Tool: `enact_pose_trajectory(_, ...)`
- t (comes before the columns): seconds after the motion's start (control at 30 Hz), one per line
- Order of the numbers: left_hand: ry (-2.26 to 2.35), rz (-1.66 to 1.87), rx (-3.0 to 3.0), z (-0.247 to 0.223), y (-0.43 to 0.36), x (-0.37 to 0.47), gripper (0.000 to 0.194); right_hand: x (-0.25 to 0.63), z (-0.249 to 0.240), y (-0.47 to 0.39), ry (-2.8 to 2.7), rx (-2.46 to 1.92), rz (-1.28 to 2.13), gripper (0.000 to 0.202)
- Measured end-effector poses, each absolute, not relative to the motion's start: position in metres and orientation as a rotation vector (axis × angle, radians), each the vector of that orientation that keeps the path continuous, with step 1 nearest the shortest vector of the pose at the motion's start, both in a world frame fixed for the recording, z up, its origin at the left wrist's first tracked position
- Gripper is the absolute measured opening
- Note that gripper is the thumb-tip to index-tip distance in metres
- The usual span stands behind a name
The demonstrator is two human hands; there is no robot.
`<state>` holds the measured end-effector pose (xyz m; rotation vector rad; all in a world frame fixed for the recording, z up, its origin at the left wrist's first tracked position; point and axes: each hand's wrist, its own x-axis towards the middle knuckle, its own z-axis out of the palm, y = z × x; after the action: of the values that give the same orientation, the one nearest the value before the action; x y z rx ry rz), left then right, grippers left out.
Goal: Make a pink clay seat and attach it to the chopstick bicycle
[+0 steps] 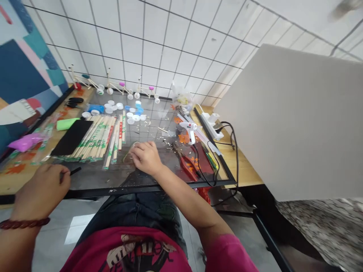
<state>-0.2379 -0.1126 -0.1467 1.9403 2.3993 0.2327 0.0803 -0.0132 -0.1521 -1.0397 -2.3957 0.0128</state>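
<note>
Closest to the head camera is a pink shirt (pixel 93 251) with a picture on the front, and dark pants (pixel 136 209) just past it. The left hand (pixel 45 186) is over the near edge of the counter (pixel 93 179), on the left. Its fingers (pixel 65 174) are closed, and a short black stick (pixel 75 171) pokes out from them, pointing to the right. The right hand (pixel 147 158) is near the middle of the counter. Its fingers are bent and close together, and a thin yellow loop (pixel 125 156) is right at the tips; I cannot tell if they pinch it. Between the hands, a bit farther back, lie many wrapped wooden sticks (pixel 99 143) in a row, with a flat black sheet (pixel 72 138) on top of some. White and blue caps (pixel 136 118) lie behind the sticks. To the right of the right hand are pliers (pixel 186 165) with red handles and a white glue gun (pixel 190 130). Small stick toys (pixel 121 84) stand in a line by the wall (pixel 155 37) at the back.
</note>
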Motion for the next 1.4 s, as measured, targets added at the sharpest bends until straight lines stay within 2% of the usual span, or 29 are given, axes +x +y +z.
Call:
enact_pose_trajectory(0.1, 2.504, 0.195, 1.852, -0.127, -0.115, -0.22, 0.043, 0.082, -0.153, -0.014, -2.338, -1.028, 0.029, 0.016)
enact_pose_trajectory(0.23, 2.48, 0.229, 1.828, -0.122, -0.114, -0.218, 0.048, 0.081, -0.153, -0.014, -2.307, -0.997, 0.056, 0.015)
enact_pose_trajectory(0.47, 2.368, 0.33, 1.811, -0.129, -0.115, -0.211, 0.031, 0.081, -0.151, -0.015, -2.312, -1.017, 0.057, 0.013)
enact_pose_trajectory(0.67, 2.435, 0.199, 2.011, -0.121, -0.12, -0.198, 0.019, 0.081, -0.153, -0.014, -2.311, -1.005, 0.042, 0.014)
enact_pose_trajectory(0.8, 2.501, 0.013, 2.014, -0.109, -0.124, -0.186, 0.028, 0.08, -0.152, -0.014, -2.342, -1.001, 0.047, 0.015)
enact_pose_trajectory(1.0, 2.4, 0.195, 1.733, -0.103, -0.119, -0.202, 0.037, 0.081, -0.151, -0.014, -2.353, -0.999, 0.064, 0.016)
enact_pose_trajectory(1.2, 2.287, 0.116, 1.825, -0.106, -0.115, -0.213, 0.027, 0.081, -0.153, -0.015, -2.346, -0.944, 0.066, 0.014)
enact_pose_trajectory(1.4, 2.381, -0.002, 1.89, -0.099, -0.121, -0.192, 0.028, 0.08, -0.155, -0.014, -2.33, -0.956, 0.057, 0.014)
